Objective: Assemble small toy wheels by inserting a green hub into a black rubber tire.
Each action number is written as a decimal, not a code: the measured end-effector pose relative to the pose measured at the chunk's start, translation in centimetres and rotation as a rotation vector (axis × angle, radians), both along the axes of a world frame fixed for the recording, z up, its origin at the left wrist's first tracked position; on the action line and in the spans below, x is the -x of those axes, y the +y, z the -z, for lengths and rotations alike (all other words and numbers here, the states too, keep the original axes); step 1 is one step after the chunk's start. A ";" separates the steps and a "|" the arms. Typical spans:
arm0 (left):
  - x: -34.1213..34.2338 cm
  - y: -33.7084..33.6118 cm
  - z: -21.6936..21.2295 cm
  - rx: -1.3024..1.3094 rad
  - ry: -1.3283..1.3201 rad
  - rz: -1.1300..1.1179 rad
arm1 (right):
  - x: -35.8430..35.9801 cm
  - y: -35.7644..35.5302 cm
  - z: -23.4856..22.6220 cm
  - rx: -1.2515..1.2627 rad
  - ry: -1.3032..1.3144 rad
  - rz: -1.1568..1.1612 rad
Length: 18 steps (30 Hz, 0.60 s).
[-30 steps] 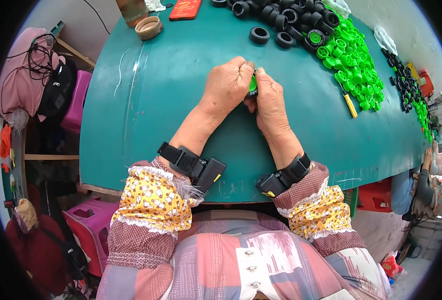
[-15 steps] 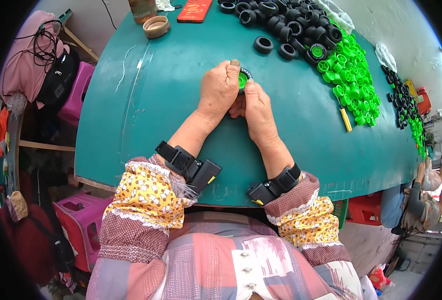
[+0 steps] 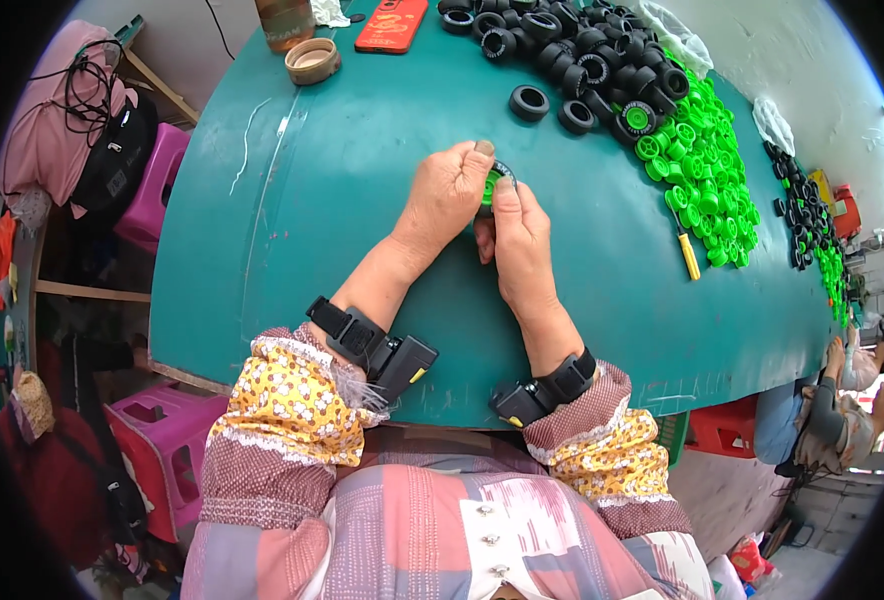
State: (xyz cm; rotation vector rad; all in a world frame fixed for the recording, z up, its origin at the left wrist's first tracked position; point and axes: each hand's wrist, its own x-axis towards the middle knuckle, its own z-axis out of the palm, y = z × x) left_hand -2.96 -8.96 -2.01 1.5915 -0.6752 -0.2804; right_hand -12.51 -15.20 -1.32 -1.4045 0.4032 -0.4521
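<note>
One black toy tyre (image 3: 505, 169) around a green wheel hub (image 3: 489, 190) is pinched between left hand (image 3: 444, 193) and right hand (image 3: 519, 228), with heaped tyres (image 3: 594, 68) beyond them rightward.

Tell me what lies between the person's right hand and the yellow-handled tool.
In the head view, only green tabletop lies between the right hand, closed on a green-centred black wheel, and the yellow-handled tool.

You are wearing a pink, grey and white patchwork-patterned top (image 3: 407, 505) with silvery buttons (image 3: 490, 540); brown dotted sleeve covers (image 3: 257, 480) are showing yellow floral bands (image 3: 287, 400) edged with white lace (image 3: 272, 446), and black wrist straps (image 3: 333, 321) are carrying yellow-marked black boxes (image 3: 404, 364).
</note>
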 end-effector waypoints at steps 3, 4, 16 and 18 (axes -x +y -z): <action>0.3 0.3 -0.5 0.043 -0.048 0.050 | 0.2 -1.1 0.5 -0.011 -0.029 -0.024; 0.3 0.4 -0.5 -0.011 -0.135 0.043 | 0.2 -1.3 0.6 -0.039 -0.019 -0.041; 1.0 -0.3 -0.7 -0.033 -0.332 -0.032 | -0.1 -1.1 0.4 -0.226 0.016 0.044; 1.0 -0.1 -1.1 -0.010 -0.241 0.007 | -0.1 -1.0 0.6 -0.244 -0.027 0.021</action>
